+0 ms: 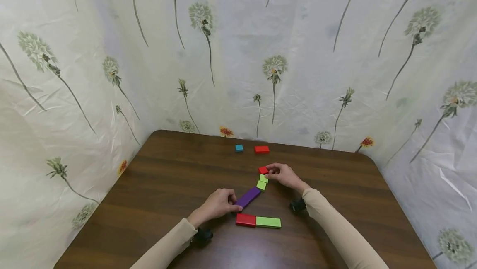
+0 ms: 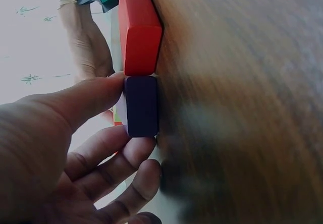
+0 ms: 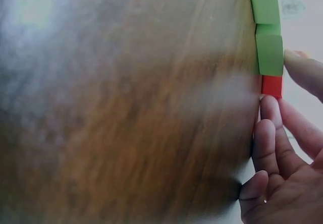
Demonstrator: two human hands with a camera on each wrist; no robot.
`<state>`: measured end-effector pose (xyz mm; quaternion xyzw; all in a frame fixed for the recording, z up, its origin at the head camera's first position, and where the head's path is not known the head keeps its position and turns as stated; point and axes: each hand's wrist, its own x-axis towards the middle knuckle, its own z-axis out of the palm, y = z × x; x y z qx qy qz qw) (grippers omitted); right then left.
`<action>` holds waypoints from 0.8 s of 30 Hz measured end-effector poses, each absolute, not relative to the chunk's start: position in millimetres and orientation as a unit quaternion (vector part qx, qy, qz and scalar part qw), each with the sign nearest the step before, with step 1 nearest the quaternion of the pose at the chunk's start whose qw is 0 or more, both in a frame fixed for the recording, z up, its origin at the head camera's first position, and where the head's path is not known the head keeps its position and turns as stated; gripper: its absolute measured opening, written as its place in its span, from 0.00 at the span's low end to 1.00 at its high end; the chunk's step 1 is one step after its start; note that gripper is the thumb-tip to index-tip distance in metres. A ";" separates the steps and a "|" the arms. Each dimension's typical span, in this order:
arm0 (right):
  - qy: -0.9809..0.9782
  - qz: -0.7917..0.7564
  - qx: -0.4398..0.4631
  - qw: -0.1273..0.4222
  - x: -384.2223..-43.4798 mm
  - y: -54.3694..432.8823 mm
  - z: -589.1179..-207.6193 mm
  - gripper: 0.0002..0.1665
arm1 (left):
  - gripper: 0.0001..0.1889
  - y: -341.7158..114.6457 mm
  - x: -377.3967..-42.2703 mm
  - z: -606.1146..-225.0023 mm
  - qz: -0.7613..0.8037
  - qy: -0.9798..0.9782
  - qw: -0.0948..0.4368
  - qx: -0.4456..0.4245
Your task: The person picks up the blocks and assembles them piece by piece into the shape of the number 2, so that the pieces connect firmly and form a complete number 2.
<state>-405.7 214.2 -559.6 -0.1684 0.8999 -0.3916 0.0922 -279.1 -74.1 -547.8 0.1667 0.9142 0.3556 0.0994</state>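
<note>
My left hand (image 1: pixel 218 203) pinches the near end of a long purple block (image 1: pixel 249 197) between thumb and fingers. In the left wrist view the purple block's end face (image 2: pixel 142 106) shows between thumb and fingertips, flat on the table. Beyond its far end, two small light-green blocks (image 1: pixel 261 185) and a small red block (image 1: pixel 262 170) continue a slightly bent row. My right hand (image 1: pixel 285 175) holds the small red block, its fingers against that block's end (image 3: pixel 272 86) and its thumb beside the neighbouring green block (image 3: pixel 270 55).
Nearer the front, a red block (image 1: pixel 246 220) and a long light-green block (image 1: pixel 268 222) lie end to end. A blue block (image 1: pixel 239 148) and another red block (image 1: pixel 262 149) lie near the back edge of the brown table (image 1: pixel 179 161). A flowered curtain (image 1: pixel 238 45) hangs behind.
</note>
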 end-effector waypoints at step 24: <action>0.904 -0.391 -0.158 0.066 -404.1 215.0 -562.1 0.23 | 0.14 -73.9 -277.8 -545.7 0.349 0.917 0.096 0.171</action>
